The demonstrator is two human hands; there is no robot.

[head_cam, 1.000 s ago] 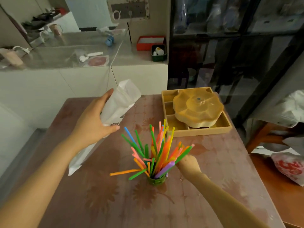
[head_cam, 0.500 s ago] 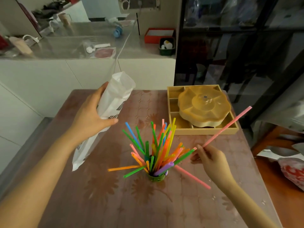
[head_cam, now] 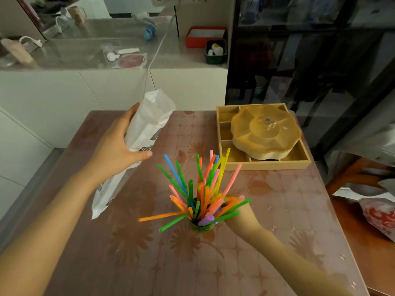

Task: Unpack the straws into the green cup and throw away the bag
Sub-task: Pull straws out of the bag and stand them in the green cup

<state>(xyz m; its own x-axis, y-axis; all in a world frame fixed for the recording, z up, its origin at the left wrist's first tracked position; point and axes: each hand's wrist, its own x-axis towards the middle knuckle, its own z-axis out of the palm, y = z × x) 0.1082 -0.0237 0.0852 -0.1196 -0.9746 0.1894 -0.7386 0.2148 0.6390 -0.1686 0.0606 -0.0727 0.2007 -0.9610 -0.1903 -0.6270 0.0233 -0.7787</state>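
A small green cup (head_cam: 202, 228) stands mid-table, packed with colourful straws (head_cam: 205, 189) that fan out upward and sideways. My left hand (head_cam: 115, 150) holds a long white plastic bag (head_cam: 147, 127) in the air to the left of the cup, its open mouth pointing up and away. My right hand (head_cam: 242, 216) is pressed against the cup's right side, its fingers partly hidden behind the straws. A pink straw (head_cam: 234, 179) rises from those fingers and leans right among the others.
A yellow compartment tray (head_cam: 267, 165) carrying a flower-shaped lidded dish (head_cam: 265, 133) sits at the far right of the brown table (head_cam: 277, 231). A white counter (head_cam: 64, 99) lies beyond, a dark glass cabinet (head_cam: 299, 60) stands behind right, and a red-and-white bag (head_cam: 380, 216) is off the right edge.
My right hand lifted a pink straw from the table to the right of the cup, then brought it back to the cup, where it now stands. The bag stays held in my left hand.
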